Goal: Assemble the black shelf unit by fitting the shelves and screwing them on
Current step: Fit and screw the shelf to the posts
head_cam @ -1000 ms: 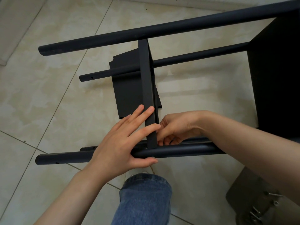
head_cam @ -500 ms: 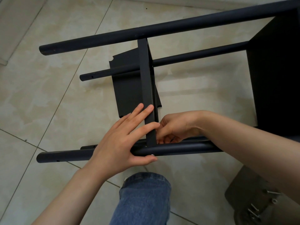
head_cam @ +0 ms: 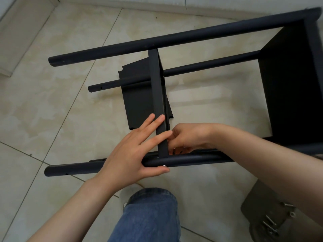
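Observation:
The black shelf unit lies on its side on the tiled floor. Its near pole point(head_cam: 73, 169) runs across in front of me, and the far top pole point(head_cam: 174, 40) lies beyond. A middle shelf point(head_cam: 156, 88) stands edge-on between them. My left hand point(head_cam: 132, 152) presses straight fingers against that shelf's edge, with the thumb under the near pole beside a silver screw head point(head_cam: 164, 165). My right hand point(head_cam: 188, 137) is behind the shelf with its fingers curled at the shelf-pole joint. What they pinch is hidden.
A fitted black end shelf point(head_cam: 293, 84) closes the frame on the right. A grey sheet point(head_cam: 253, 205) with several loose screws point(head_cam: 270, 224) lies at the bottom right. My knee in jeans point(head_cam: 150, 215) is just below the near pole. A skirting edge runs along the top.
Both hands stay at the same joint. The fingers of my right hand shift slightly behind the shelf.

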Available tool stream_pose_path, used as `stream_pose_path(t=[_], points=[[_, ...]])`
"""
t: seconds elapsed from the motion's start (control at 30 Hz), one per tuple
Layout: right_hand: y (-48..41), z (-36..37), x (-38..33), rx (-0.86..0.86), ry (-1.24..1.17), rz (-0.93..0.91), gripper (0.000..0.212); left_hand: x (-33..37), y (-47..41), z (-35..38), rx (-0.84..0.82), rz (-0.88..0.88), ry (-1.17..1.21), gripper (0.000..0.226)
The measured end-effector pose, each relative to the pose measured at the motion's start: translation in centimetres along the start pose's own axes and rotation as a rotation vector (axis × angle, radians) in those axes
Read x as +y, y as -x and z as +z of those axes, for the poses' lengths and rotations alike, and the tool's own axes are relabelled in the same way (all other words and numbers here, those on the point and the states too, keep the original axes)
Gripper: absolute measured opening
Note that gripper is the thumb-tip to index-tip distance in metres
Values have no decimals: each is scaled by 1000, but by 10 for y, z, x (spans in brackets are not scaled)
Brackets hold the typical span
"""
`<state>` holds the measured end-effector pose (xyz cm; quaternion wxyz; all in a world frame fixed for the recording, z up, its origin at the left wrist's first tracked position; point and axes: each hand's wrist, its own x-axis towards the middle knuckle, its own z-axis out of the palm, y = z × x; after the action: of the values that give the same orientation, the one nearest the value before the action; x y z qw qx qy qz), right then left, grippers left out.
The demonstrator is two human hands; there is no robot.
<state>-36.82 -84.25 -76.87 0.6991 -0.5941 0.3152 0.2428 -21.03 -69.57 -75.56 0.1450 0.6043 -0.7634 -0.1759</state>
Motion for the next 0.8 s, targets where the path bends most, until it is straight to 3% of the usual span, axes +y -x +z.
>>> stream_pose_path(t=[0.2,0.37,0.57,0.7,0.8], points=[[31,8,-10,211,207,-99,18,5,-2,-6,-15,7,-95,79],[58,19,-19,290,437,-139,19,18,1,-11,-24,-42,-134,77],[80,43,-19,436,625,-137,32,30,16,-19,-86,-128,-38,70],[90,57,-12,571,725,-140,33,42,38,-30,72,-206,87,42],[98,63,-8,653,760,-132,31,59,54,-35,266,-364,276,28]])
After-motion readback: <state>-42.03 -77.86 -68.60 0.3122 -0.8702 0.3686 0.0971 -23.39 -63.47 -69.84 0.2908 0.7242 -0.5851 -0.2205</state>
